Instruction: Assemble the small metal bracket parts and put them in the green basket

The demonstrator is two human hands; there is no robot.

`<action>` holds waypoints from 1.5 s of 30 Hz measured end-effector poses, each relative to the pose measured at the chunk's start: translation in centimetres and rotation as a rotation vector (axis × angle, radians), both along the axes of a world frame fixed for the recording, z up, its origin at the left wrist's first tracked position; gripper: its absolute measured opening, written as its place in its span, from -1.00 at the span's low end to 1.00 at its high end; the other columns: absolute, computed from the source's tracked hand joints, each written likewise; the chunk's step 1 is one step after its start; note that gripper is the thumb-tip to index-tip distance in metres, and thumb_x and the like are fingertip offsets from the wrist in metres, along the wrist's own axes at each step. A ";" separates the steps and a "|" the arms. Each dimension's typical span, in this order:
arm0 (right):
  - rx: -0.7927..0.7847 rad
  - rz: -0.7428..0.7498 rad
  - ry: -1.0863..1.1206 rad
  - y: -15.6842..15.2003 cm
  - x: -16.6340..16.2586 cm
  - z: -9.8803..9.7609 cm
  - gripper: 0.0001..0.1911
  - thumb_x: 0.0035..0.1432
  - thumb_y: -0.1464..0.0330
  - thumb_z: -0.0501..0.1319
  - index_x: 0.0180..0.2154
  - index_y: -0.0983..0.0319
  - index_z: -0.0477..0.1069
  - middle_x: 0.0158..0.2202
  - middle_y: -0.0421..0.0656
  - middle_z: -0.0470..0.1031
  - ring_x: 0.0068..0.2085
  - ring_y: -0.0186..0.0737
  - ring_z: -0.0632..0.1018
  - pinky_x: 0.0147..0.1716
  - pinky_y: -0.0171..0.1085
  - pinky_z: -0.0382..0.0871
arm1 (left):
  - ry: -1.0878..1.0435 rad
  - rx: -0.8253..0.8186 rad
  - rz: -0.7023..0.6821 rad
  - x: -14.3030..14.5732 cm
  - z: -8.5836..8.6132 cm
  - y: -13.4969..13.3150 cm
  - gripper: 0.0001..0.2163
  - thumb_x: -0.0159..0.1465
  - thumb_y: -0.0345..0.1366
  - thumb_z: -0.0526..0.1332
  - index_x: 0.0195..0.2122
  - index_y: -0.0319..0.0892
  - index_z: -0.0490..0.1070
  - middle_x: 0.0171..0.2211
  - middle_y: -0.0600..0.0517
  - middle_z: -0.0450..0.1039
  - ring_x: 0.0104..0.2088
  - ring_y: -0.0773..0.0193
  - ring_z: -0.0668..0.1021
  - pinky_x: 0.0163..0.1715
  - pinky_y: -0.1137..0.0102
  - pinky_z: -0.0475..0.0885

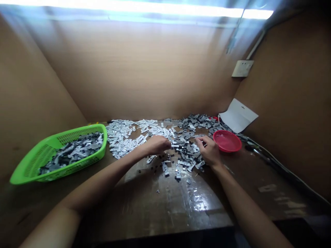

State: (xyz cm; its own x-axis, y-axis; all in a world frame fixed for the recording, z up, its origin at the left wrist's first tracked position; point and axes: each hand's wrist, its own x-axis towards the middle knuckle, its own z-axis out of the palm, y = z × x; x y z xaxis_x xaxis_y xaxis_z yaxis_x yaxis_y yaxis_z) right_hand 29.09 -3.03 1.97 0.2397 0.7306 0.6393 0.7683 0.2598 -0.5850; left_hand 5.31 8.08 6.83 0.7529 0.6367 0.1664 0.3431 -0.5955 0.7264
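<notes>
Many small flat metal pieces lie spread over the worktable. My left hand (158, 144) is closed above them, its fingers curled under and largely hidden, so what it holds cannot be made out. Light silver pieces (125, 137) lie to its left and behind it. Beside the red bowl, my right hand (209, 148) has thumb and fingertips brought together over the darker grey pieces (187, 150); whatever sits in this pinch is too small to tell. A few loose pieces (165, 168) and tiny dark round bits lie in front of the hands.
On the left stands a green plastic basket (19, 174) with more metal pieces in it. A red bowl (229, 148) is at the right, with a white card (239, 115) behind it. Cables run along the right wall below a wall socket (242, 68). Wooden panels enclose the table (155, 213).
</notes>
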 end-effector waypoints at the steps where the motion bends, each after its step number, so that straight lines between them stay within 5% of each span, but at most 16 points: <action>1: 0.004 0.010 0.005 -0.1 -0.1 0.1 -0.71 0.20 0.23 0.03 -0.33 0.24 0.44 -0.30 -0.05 0.49 -0.29 -0.16 0.47 -0.26 -0.23 0.31 | 0.076 0.022 -0.116 0.0 0.2 -0.8 -0.96 -0.05 -0.34 0.31 -0.57 -0.08 0.45 -0.54 0.07 0.44 -0.49 0.29 0.45 -0.43 0.44 0.25; 4: 0.011 0.062 0.007 -0.6 -0.9 0.6 -0.75 0.20 0.27 0.03 -0.31 0.23 0.43 -0.29 -0.06 0.48 -0.27 -0.17 0.47 -0.23 -0.23 0.29 | 0.300 0.103 -0.313 -0.7 0.1 -3.8 -0.87 -0.03 -0.22 0.32 -0.45 -0.08 0.47 -0.53 0.07 0.44 -0.55 0.31 0.41 -0.52 0.46 0.19; 9: -0.086 0.248 -0.048 -1.9 -3.5 0.6 -0.81 0.18 0.32 0.05 -0.28 0.19 0.42 -0.28 -0.09 0.46 -0.30 -0.18 0.46 -0.29 -0.25 0.29 | 0.454 0.321 0.026 -1.7 -2.5 -8.7 -0.74 0.02 -0.08 0.27 -0.34 -0.10 0.41 -0.44 0.01 0.44 -0.45 0.22 0.43 -0.51 0.44 0.13; 14: -0.205 0.414 -0.092 -2.4 -5.3 -0.9 -0.81 0.15 0.30 0.08 -0.24 0.15 0.42 -0.25 -0.10 0.45 -0.31 -0.18 0.47 -0.30 -0.24 0.29 | 0.481 0.394 0.145 -1.8 -3.5 -10.5 -0.87 0.18 -0.19 0.13 -0.36 -0.12 0.37 -0.40 0.01 0.44 -0.41 0.23 0.44 -0.44 0.45 0.18; 20: -0.443 0.542 0.399 -1.3 -6.3 -2.4 -0.71 0.11 0.17 0.10 -0.22 0.21 0.41 -0.37 -0.12 0.47 -0.41 -0.25 0.46 -0.41 -0.26 0.36 | 0.389 0.502 0.152 -2.1 -2.5 -13.3 -0.80 0.28 -0.25 0.01 -0.32 -0.11 0.41 -0.35 -0.04 0.40 -0.32 0.23 0.43 -0.31 0.42 0.22; 25: -0.639 0.791 0.682 -2.0 -6.8 -1.3 -0.65 -0.03 0.15 0.23 -0.28 0.28 0.45 -0.57 -0.23 0.38 -0.59 -0.40 0.35 -0.59 -0.36 0.30 | 0.113 0.299 0.212 -2.4 -3.0 -15.2 -0.82 0.26 -0.23 0.05 -0.25 -0.10 0.42 -0.25 -0.08 0.42 -0.21 0.19 0.45 -0.19 0.36 0.28; 29: -0.443 0.694 0.735 -2.4 -7.1 -0.6 -0.68 -0.04 0.18 0.25 -0.33 0.30 0.48 -0.47 -0.16 0.45 -0.49 -0.36 0.40 -0.50 -0.35 0.32 | -0.185 -0.086 0.377 -2.2 -3.4 -14.1 -0.73 0.13 -0.10 0.20 -0.26 -0.17 0.37 -0.32 -0.06 0.43 -0.34 0.23 0.50 -0.37 0.38 0.39; 34: -0.402 0.660 0.648 -2.1 -6.9 -0.6 -0.64 -0.03 0.14 0.23 -0.27 0.27 0.48 -0.41 -0.15 0.50 -0.49 -0.33 0.43 -0.50 -0.33 0.31 | -0.244 -0.618 0.225 -1.7 -3.9 -11.8 -0.69 0.06 -0.07 0.25 -0.40 -0.24 0.33 -0.47 -0.02 0.43 -0.47 0.29 0.53 -0.51 0.45 0.39; 38: -0.412 0.558 0.332 -1.4 -4.4 -0.4 -0.64 0.05 0.15 0.16 -0.22 0.25 0.47 -0.39 -0.14 0.51 -0.39 -0.25 0.48 -0.39 -0.28 0.34 | -0.306 -0.665 0.308 -2.5 -4.3 -9.9 -0.75 0.02 -0.18 0.28 -0.45 -0.25 0.31 -0.54 0.03 0.41 -0.57 0.40 0.48 -0.61 0.56 0.31; 41: -0.276 0.237 -0.081 -0.4 -1.5 -0.7 -0.78 0.02 0.23 0.19 -0.33 0.21 0.50 -0.32 -0.12 0.51 -0.26 -0.20 0.48 -0.19 -0.22 0.30 | -0.365 -0.659 0.370 -3.7 -4.8 -8.7 -0.78 0.02 -0.20 0.26 -0.49 -0.24 0.29 -0.56 0.05 0.38 -0.61 0.44 0.44 -0.64 0.59 0.27; 45: -0.242 0.062 -0.104 1.0 1.4 -1.9 -0.74 0.07 0.26 0.13 -0.28 0.28 0.48 -0.26 -0.03 0.50 -0.20 -0.13 0.47 -0.14 -0.15 0.26 | -0.414 -0.693 0.396 -4.6 -5.7 -8.2 -0.78 0.04 -0.17 0.23 -0.46 -0.22 0.28 -0.57 0.08 0.37 -0.63 0.46 0.42 -0.65 0.60 0.25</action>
State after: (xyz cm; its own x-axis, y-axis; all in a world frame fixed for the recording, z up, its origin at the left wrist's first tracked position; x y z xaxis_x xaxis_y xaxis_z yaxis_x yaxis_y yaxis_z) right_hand 30.50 -2.06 0.08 0.1317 0.8765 0.4629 0.8147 0.1704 -0.5543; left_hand 0.74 -0.14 1.15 0.4216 0.8955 -0.1423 0.0612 0.1285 0.9898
